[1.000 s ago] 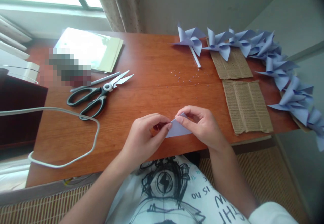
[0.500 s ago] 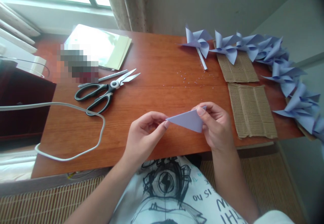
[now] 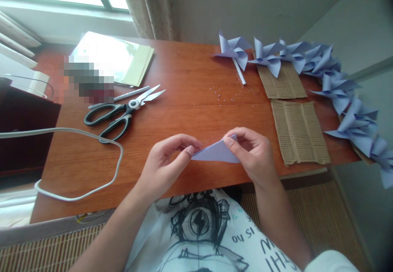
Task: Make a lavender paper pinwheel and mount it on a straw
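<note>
Holds a folded piece of pale purple paper [image 3: 215, 153] between left hand [image 3: 167, 159] and right hand [image 3: 251, 151], just above the near side of the brown table [image 3: 175, 96]. With the left hand, pinches the pointed left end of the paper between thumb and forefinger, with the other fingers curled behind. With the right hand, pinches the upper right part, pressing the thumb on the near face and bending the fingers behind, partly out of sight. Holds the paper at a slant, higher at the right. Has scissors [image 3: 134, 104] to the left on the table, open at the blades, beside a thin rod [image 3: 132, 94] and under a white cable [image 3: 120, 157] at the nearer handle. Has small scraps [image 3: 232, 99] scattered beyond the hands. Has cardboard [image 3: 301, 132] to the right, near the right hand, and farther right a curved row of pinwheels [image 3: 337, 96].
</note>
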Tool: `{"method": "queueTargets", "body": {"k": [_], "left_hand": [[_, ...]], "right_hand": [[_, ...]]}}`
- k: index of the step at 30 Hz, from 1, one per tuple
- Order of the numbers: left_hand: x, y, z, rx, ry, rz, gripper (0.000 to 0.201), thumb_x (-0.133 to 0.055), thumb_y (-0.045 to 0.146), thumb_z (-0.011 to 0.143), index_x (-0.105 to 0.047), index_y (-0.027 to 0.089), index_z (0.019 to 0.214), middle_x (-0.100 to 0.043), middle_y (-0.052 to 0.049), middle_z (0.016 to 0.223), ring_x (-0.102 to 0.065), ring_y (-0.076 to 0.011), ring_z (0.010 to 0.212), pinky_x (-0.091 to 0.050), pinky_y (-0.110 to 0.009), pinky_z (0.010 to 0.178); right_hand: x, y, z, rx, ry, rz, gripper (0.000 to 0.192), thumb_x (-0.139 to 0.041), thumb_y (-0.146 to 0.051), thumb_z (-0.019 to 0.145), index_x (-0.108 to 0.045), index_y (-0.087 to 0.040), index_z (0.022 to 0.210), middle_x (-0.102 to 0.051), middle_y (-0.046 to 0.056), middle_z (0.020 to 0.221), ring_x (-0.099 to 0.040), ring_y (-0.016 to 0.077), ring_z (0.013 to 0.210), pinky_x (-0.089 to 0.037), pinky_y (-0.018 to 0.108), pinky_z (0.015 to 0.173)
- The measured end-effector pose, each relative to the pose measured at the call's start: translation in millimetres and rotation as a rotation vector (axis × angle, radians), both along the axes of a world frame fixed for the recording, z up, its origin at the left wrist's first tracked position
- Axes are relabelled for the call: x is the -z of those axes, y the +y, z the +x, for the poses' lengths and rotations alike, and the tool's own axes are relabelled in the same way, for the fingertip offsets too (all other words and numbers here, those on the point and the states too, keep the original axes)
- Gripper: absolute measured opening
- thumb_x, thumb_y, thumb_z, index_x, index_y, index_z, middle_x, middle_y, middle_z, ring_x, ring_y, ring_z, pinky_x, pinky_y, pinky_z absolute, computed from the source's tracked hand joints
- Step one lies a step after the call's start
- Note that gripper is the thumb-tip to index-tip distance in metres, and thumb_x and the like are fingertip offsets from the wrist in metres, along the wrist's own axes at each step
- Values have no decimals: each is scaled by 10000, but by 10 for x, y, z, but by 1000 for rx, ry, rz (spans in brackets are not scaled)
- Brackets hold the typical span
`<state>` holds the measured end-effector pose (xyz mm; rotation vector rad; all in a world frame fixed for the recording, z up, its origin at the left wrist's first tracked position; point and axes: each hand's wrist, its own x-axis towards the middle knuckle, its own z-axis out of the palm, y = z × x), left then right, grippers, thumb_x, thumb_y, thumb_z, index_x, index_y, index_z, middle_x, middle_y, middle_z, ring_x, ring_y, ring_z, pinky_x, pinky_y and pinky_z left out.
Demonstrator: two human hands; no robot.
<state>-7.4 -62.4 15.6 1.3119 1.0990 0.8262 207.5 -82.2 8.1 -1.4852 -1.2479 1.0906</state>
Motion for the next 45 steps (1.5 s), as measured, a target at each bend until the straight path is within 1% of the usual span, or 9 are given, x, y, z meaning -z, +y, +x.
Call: {"method": "queueTargets", "body": {"k": [4,9,15,20,24,30,35,41,45], "left_hand": [[-46,67,78,159,153,183,99,-683,239,903,-739,169,862,-711,-16,759,-624,-129,701,-479,-223,656],[9,73,169,193,241,313,94,-680,203,907,-708,168,823,-679,13,727,-569,-90,643,-434,-202,620],[42,74,146,203,256,311,120,-663,209,920,-695,172,810,-669,16,708,-562,-95,624,-426,-211,613],[46,81,144,232,275,289,129,-654,216,924,-691,173,808,-670,16,706,-560,-96,618,-422,-211,611],[52,74,139,222,278,283,132,-652,220,920,-691,174,802,-667,15,694,-553,-98,609,-421,-212,608],[43,98,138,246,308,247,136,-643,229,919,-702,170,812,-669,15,690,-548,-99,603,-408,-209,590],[51,126,109,249,327,245,136,-644,236,916,-713,170,819,-679,12,698,-561,-101,613,-413,-208,595],[54,152,82,230,416,320,134,-635,221,907,-714,175,809,-696,-1,710,-576,-116,622,-412,-222,600],[36,193,49,216,422,320,136,-639,233,905,-728,177,819,-704,-4,710,-581,-117,616,-410,-220,588]], "right_hand": [[-101,-9,-39,-145,-125,41,99,-687,-281,908,-705,-222,831,-722,15,815,-665,181,776,-524,302,739],[-148,3,-64,-228,-200,81,89,-675,-229,909,-701,-219,824,-716,-1,796,-651,159,753,-491,279,705],[-94,17,-12,-173,-110,56,84,-685,-273,910,-711,-220,850,-737,16,850,-682,186,824,-529,304,779],[-108,20,-10,-127,-123,28,105,-710,-248,884,-714,-214,784,-738,8,790,-676,178,772,-520,303,753],[-124,27,-25,-140,-85,-7,114,-700,-250,887,-709,-214,779,-735,9,785,-681,183,771,-529,305,743],[-52,43,-6,-121,-158,19,122,-724,-277,879,-733,-216,773,-755,12,777,-692,187,754,-529,305,729],[5,72,31,-209,-132,-52,135,-714,-332,899,-754,-224,827,-773,12,825,-707,187,788,-536,296,733],[18,93,65,-212,-227,-30,166,-715,-362,899,-768,-222,827,-785,17,822,-708,193,774,-519,295,712],[2,101,89,-296,-270,-61,231,-680,-382,926,-764,-213,793,-769,9,763,-683,175,679,-473,284,622]]}}
